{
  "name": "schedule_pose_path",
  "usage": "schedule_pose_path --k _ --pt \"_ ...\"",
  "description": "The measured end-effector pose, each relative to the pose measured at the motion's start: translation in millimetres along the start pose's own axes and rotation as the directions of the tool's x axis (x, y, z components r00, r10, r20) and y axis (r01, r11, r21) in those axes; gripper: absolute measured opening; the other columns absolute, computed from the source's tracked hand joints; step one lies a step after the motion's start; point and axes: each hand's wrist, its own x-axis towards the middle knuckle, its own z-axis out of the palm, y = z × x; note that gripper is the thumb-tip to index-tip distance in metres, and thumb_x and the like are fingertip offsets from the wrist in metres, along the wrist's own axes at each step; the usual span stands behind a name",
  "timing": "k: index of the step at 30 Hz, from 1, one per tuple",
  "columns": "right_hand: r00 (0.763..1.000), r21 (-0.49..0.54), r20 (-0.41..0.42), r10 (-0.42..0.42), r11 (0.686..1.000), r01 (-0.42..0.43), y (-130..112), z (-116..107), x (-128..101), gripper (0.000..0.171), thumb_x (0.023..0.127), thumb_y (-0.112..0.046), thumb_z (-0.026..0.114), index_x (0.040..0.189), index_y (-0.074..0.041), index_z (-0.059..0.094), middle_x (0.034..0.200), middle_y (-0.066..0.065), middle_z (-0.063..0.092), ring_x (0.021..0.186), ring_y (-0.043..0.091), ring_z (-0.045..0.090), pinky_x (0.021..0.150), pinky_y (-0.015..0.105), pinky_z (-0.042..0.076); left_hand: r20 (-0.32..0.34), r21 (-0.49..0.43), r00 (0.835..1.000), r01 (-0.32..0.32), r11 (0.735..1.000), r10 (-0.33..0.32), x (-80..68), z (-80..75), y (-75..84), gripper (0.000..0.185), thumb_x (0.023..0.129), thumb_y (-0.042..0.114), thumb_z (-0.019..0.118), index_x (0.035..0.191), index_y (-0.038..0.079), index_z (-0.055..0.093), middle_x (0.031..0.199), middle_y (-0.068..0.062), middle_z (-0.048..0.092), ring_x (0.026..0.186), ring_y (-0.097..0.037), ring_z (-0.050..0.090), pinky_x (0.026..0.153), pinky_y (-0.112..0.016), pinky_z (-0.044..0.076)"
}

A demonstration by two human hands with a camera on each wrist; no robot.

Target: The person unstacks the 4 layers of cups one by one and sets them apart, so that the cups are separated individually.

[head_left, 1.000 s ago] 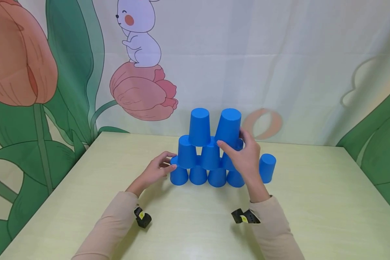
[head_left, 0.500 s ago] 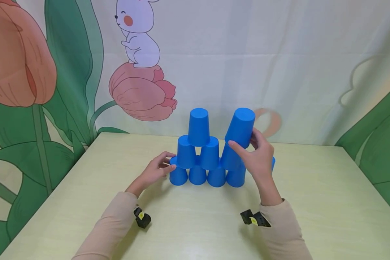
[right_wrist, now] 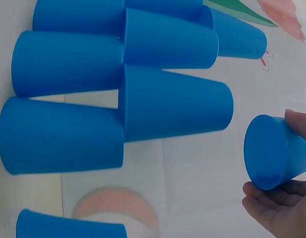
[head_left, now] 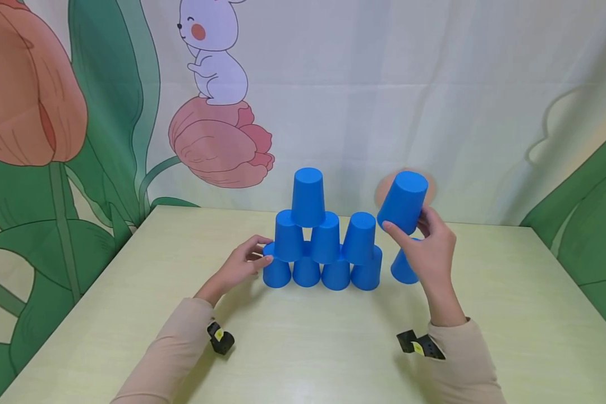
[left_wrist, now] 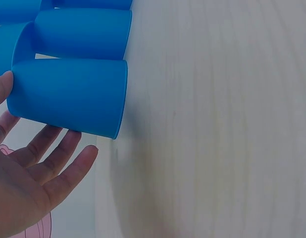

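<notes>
A pyramid of upside-down blue cups [head_left: 323, 241] stands mid-table: several in the bottom row, three above, one cup [head_left: 308, 196] on top at the left. My right hand [head_left: 426, 247] grips another blue cup [head_left: 403, 202] [right_wrist: 272, 153], tilted and lifted in the air to the right of the pyramid. Behind that hand a lone blue cup [head_left: 401, 268] stands on the table, partly hidden. My left hand [head_left: 244, 261] rests open beside the bottom-left cup [head_left: 276, 272] [left_wrist: 69, 96], fingers [left_wrist: 54, 163] relaxed next to its side.
The pale wooden table [head_left: 303, 348] reaches to a printed curtain [head_left: 434, 84] with tulips and a rabbit right behind the cups. Black wrist straps [head_left: 221, 338] sit on both sleeves.
My right hand has lifted a cup off the pyramid's upper right and carried it rightward, away from the stack. The left hand has stayed put.
</notes>
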Motion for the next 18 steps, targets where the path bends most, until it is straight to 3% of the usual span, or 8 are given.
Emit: schedule_pose_path --k 6,12,14,18 --pt "0.998 -0.048 0.003 0.064 0.997 -0.064 6.0 -12.5 2.4 0.069 0.076 -0.035 0.072 0.132 -0.005 0.045 0.126 0.016 0.052 0.116 0.031 0.049 0.098 0.045 0.036 -0.001 0.001 1.0 0.0 1.0 0.0 -0.2 0.4 -0.9 0.042 0.091 0.025 0.056 0.128 0.012 0.043 0.121 -0.019 0.05 0.108 -0.036 0.051 0.079 -0.047 0.049" --pt "0.995 -0.073 0.0 0.103 0.992 -0.102 18.2 -23.1 4.2 0.071 0.078 -0.035 0.071 0.136 -0.007 0.041 0.129 0.017 0.049 0.118 0.034 0.047 0.098 0.049 0.035 0.015 -0.016 1.0 0.013 1.0 -0.013 -15.7 -1.8 28.8 0.041 0.092 0.017 0.054 0.129 0.005 0.042 0.123 -0.024 0.048 0.11 -0.041 0.048 0.083 -0.052 0.046" --pt "0.994 -0.077 -0.006 0.105 0.991 -0.105 32.3 -25.9 7.8 0.072 0.077 -0.037 0.071 0.136 -0.009 0.04 0.13 0.017 0.049 0.118 0.036 0.046 0.097 0.052 0.035 0.014 -0.011 1.0 0.016 1.0 -0.015 -19.7 -1.8 35.9 0.041 0.092 0.016 0.053 0.13 0.004 0.041 0.123 -0.024 0.047 0.11 -0.041 0.048 0.083 -0.052 0.046" --pt "0.992 -0.118 -0.057 0.115 0.986 -0.121 95.4 -27.3 24.3 0.074 0.072 -0.049 0.071 0.135 -0.024 0.042 0.13 0.006 0.051 0.118 0.028 0.048 0.094 0.053 0.037 0.009 -0.003 1.0 0.018 1.0 -0.018 -21.0 -1.2 38.3 0.041 0.092 0.017 0.053 0.13 0.004 0.041 0.123 -0.024 0.047 0.109 -0.04 0.049 0.084 -0.051 0.046"
